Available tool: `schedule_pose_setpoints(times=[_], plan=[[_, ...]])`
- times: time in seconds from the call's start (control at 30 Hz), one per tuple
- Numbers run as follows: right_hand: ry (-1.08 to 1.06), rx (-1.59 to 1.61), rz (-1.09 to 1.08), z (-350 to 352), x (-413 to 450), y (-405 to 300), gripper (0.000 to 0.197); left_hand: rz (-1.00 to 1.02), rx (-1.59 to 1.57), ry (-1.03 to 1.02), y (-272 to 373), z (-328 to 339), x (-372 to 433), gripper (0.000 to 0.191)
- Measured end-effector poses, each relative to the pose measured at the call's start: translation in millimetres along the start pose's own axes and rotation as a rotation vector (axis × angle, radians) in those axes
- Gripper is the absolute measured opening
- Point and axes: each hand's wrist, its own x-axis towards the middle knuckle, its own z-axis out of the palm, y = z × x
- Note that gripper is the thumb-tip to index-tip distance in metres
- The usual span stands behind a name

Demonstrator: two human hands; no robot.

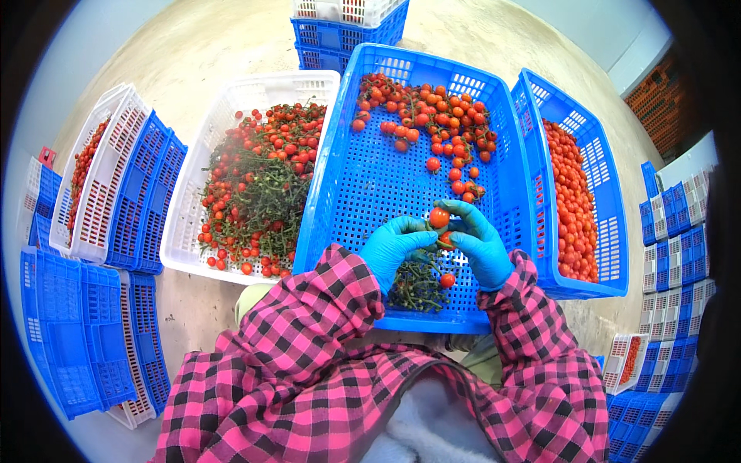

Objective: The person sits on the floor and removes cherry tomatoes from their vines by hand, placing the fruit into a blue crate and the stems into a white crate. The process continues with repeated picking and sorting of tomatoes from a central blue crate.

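Both my hands wear blue gloves, stained dark at the fingertips, and meet over the near part of a blue plastic crate (pixel 359 214). My left hand (pixel 398 246) has its thumb and fingers closed on a green stem, mostly hidden by the glove. Between the fingers of my right hand (pixel 479 246) is a red cherry tomato (pixel 446 238); another cherry tomato (pixel 439 217) shows just above, between the two hands. Bare green stems (pixel 418 289) lie beneath my hands, with a loose tomato (pixel 447 280) beside them. Tomatoes on the vine (pixel 440 113) cover the crate's far end.
Left of the blue crate, a white crate (pixel 185 231) holds tomatoes and green stems. On the right, another blue crate (pixel 613 231) is filled with loose tomatoes (pixel 570 202). Stacked crates (pixel 341 35) stand beyond, with more stacks along the left (pixel 69 324) and right (pixel 674 260).
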Motion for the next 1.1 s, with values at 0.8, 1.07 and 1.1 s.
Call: schedule_pose_setpoints(times=[0.8, 1.07, 1.1], plan=[[0.053, 0.000, 0.387, -9.3, -0.5, 18.6, 0.026, 0.206, 0.049, 0.057, -0.4, -5.2, 4.6, 0.005], [0.061, 0.131, 0.290, -17.9, -15.7, -4.3, 0.033, 0.151, 0.238, -0.033, 1.6, -6.8, 4.2, 0.008], [0.124, 0.031, 0.269, -24.1, -21.6, -12.1, 0.034, 0.191, 0.352, -0.066, 0.3, -5.5, 3.5, 0.008]])
